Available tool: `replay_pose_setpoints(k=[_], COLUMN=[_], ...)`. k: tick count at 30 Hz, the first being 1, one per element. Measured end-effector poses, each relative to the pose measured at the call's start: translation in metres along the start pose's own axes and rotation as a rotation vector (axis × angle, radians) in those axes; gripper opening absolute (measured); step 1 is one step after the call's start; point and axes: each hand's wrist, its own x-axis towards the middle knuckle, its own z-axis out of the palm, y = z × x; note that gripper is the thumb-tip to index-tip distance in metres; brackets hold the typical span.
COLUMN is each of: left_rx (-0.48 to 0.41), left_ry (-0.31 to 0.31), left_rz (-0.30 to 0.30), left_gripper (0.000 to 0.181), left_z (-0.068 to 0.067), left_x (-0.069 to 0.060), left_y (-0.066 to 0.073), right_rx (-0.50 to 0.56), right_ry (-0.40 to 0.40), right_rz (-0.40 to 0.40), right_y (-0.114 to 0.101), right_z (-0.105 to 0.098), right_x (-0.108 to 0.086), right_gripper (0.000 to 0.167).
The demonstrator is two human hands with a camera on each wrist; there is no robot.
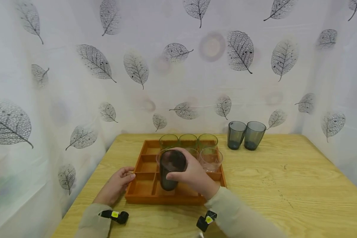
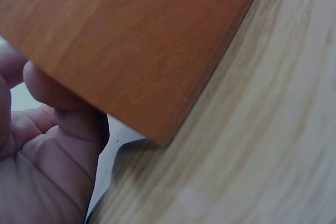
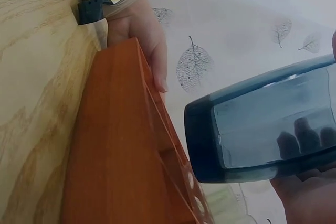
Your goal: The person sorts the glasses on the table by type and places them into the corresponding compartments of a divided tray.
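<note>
My right hand (image 1: 193,173) grips a dark grey glass tumbler (image 1: 169,178) above the front part of a divided wooden tray (image 1: 178,200). In the right wrist view the tumbler (image 3: 262,124) is tilted, its thick base towards the tray, and fingers show through its wall. My left hand (image 1: 116,185) holds the tray's left side near the front corner; the left wrist view shows its curled fingers (image 2: 58,90) at the tray wall (image 2: 131,51). Green-tinted glasses (image 1: 207,141) stand in the tray's back row. Clear glasses (image 1: 211,160) fill the row before them, partly hidden by my right hand.
Two more dark grey tumblers (image 1: 236,135) stand side by side on the wooden table (image 1: 285,185), to the right behind the tray. A leaf-patterned curtain (image 1: 178,82) hangs behind the table and along both sides.
</note>
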Motion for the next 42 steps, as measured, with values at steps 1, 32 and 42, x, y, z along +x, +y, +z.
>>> replay_pose_setpoints(k=[1, 32, 42], left_rx=[0.002, -0.001, -0.004], left_ry=[-0.004, -0.01, -0.01], left_rz=[0.003, -0.013, -0.006], left_gripper=[0.047, 0.05, 0.048], left_z=[0.0, -0.001, -0.001], left_x=[0.0, -0.002, -0.002], left_y=[0.0, 0.002, 0.002], right_rx=[0.006, -0.074, -0.112], right_ry=[0.003, 0.015, 0.007], right_rz=[0.003, 0.091, 0.106], right_y=[0.001, 0.03, 0.037], right_z=[0.002, 0.024, 0.029], right_x=[0.001, -0.003, -0.002], right_gripper=[0.08, 0.075, 0.072])
